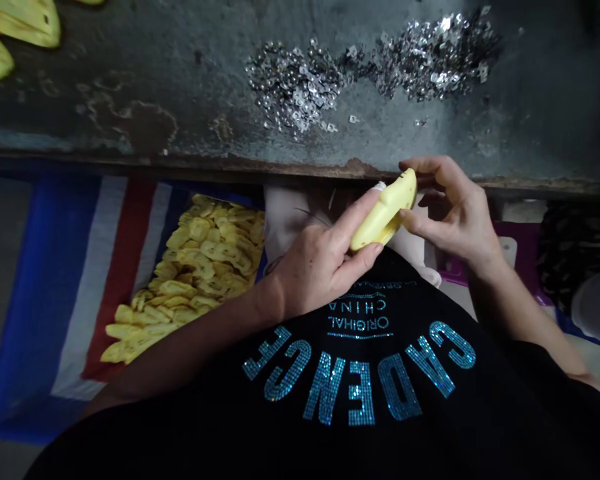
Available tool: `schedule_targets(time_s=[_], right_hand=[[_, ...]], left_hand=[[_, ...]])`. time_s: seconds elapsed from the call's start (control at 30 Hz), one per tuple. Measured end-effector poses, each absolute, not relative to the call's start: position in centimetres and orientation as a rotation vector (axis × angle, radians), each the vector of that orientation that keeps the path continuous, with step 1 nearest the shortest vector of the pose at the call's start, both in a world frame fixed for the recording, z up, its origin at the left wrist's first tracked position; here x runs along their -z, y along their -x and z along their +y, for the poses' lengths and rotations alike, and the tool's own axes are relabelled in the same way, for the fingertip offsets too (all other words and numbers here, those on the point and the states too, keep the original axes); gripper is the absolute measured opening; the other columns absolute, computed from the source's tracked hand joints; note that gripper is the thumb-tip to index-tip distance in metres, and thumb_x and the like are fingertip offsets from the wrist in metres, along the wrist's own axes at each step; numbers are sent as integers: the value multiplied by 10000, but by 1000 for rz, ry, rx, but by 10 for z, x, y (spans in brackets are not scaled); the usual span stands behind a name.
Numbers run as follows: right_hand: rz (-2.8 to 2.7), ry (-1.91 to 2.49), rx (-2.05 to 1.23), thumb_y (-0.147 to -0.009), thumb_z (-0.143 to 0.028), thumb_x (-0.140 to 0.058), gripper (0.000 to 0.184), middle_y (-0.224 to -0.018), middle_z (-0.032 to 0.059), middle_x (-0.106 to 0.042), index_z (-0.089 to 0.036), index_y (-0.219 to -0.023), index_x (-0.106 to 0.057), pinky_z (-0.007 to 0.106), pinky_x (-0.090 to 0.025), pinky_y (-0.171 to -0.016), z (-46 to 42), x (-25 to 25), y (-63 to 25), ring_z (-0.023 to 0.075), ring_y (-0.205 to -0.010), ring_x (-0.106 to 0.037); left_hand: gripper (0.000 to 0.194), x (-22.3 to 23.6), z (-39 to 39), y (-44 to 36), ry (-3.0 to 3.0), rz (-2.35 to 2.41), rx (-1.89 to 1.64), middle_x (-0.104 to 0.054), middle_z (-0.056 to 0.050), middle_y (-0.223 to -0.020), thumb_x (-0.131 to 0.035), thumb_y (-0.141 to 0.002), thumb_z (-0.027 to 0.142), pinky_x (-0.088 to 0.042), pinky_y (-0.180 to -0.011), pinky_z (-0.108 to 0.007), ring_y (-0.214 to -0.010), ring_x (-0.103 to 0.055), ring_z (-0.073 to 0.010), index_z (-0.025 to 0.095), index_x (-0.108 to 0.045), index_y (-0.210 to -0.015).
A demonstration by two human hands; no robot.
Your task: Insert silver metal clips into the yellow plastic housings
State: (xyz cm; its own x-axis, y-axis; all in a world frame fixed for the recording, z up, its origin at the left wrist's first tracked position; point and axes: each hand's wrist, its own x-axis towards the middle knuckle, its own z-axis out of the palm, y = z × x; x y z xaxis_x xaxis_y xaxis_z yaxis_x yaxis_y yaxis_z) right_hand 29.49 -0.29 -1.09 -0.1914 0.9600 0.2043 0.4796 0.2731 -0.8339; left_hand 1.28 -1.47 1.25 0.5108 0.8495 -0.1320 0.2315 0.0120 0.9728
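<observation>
A long, rounded yellow moulded piece (384, 212) with small holes near its upper end is held up in front of my body, tilted. My left hand (325, 257) is closed around its lower end, the thumb below and the fingers along the far side. A white wrapping shows at one left fingertip. At the upper end, my right hand (447, 210) has its index fingertip by the tip and its thumb against the side edge. Any small part between the right fingers is hidden. Small shiny metal clips (305, 83) lie in a loose heap on the worktable (190, 87) beyond my hands.
More yellow pieces (23, 23) lie at the table's far left. Below the worn table edge, a blue crate (25, 320) with a striped cloth (105, 280) holds many yellow pieces (205, 253). To the right are a purple item (525, 257) and dark patterned fabric (575, 220).
</observation>
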Motion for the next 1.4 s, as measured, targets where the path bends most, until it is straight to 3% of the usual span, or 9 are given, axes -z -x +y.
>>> schedule_targets(time_s=[0.1,0.3,0.4,0.5,0.73,1.0,1.1,1.23,1.4], right_hand=[[-1807,1324,-709,-960,-509,-927,609,-1361,91,-817,-335,-1509,-729,441,-693,-857,-8,16,-287,308,-1132,-785],[-1610,1157,-744,-1004,-565,-825,638,-1418,89,-783,-427,-1603,-651,584,-716,-997,-25,44,-280,358,-1217,-809],[-1714,1267,-691,-899,-606,-907,983,-1614,85,-727,-577,-1765,-444,729,-656,-1118,-37,56,-286,456,-1389,-736],[-1791,1365,-585,-803,-605,-971,1230,-1682,86,-694,-629,-1829,-293,820,-622,-1096,-42,57,-293,527,-1446,-680],[-1752,1209,-765,-948,-474,-812,811,-1545,73,-747,-637,-1687,-521,813,-622,-1111,-36,33,-297,481,-1346,-746],[-1747,1164,-490,-867,-576,-904,966,-1529,125,-721,-576,-1719,-448,800,-631,-1033,-37,44,-286,505,-1320,-703],[-1752,1255,-457,-945,-547,-810,845,-1431,104,-758,-609,-1702,-439,786,-653,-1035,-37,41,-286,483,-1289,-725],[-1647,1178,-486,-1006,-573,-715,610,-1391,106,-768,-569,-1605,-605,782,-680,-1043,-35,37,-283,466,-1242,-766],[-1631,1055,-470,-976,-580,-813,666,-1345,102,-780,-455,-1617,-681,645,-738,-973,-21,38,-280,398,-1192,-806]], left_hand=[[756,-14,-11,-16,-1607,879,-654,-897,-49,-1355,-861,-1069,343,-692,-1145,-448,-1010,-892,-296,354,-617,-1784],[893,-18,-7,-16,-1802,670,-617,-774,-115,-1666,-935,-1010,512,-667,-1256,-472,-1393,-838,-349,313,-573,-1801],[1045,-17,-6,-17,-1769,661,-616,-724,-131,-1730,-1007,-915,601,-640,-1308,-526,-1476,-797,-374,324,-547,-1812],[1087,-13,-6,-17,-1758,637,-590,-683,-146,-1774,-1039,-870,608,-596,-1362,-549,-1529,-762,-390,307,-563,-1800],[1124,-12,-7,-17,-1631,650,-566,-773,-141,-1654,-1058,-851,597,-712,-1166,-502,-1280,-861,-335,285,-553,-1805],[947,-8,-6,-16,-1657,612,-656,-779,-128,-1636,-1047,-869,589,-661,-1270,-529,-1366,-827,-340,316,-673,-1695],[872,-5,-7,-17,-1681,596,-706,-815,-126,-1543,-1023,-891,623,-697,-1204,-508,-1308,-835,-323,300,-725,-1644],[863,-2,-6,-16,-1691,594,-739,-845,-106,-1339,-1019,-901,617,-743,-1020,-448,-1118,-839,-275,273,-739,-1642],[843,11,2,-14,-1698,506,-855,-853,-121,-1213,-1093,-836,473,-749,-966,-443,-1038,-833,-277,224,-802,-1586]])
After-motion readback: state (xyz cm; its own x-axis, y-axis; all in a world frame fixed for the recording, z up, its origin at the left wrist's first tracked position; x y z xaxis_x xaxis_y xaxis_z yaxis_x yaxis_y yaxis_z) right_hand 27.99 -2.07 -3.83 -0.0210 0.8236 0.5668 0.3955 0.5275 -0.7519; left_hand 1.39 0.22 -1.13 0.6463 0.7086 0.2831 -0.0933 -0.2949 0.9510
